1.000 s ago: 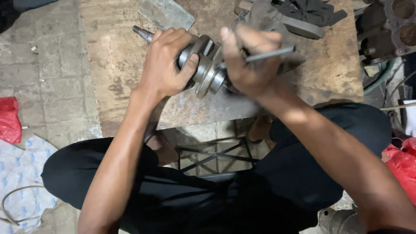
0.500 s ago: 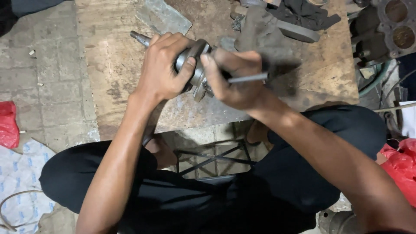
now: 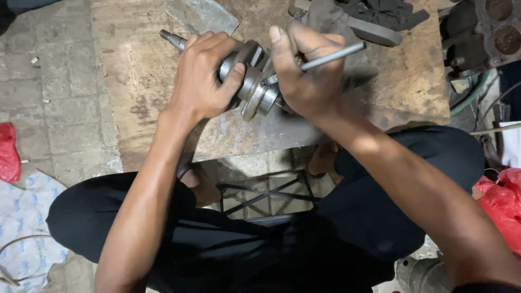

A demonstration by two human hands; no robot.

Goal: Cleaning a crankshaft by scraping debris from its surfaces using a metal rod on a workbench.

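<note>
- Crankshaft (image 3: 251, 87): grey steel, w/ round stepped webs & a thin tapered shaft end sticking out upper-left. It lay on its side, tilted, over the wooden worktop, clasped by the left hand; mid part hidden under fingers.
- Metal rod (image 3: 331, 56): slim, straight, grey. Was held in the right hand, angled up to the right, its lower end touching the crankshaft's webs.

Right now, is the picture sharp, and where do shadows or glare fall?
Head view: mostly sharp; the left hand and right hand are clear; mild glare on the metal shaft part; the right hand's shadow darkens the wooden board; corners stay dim.
</note>
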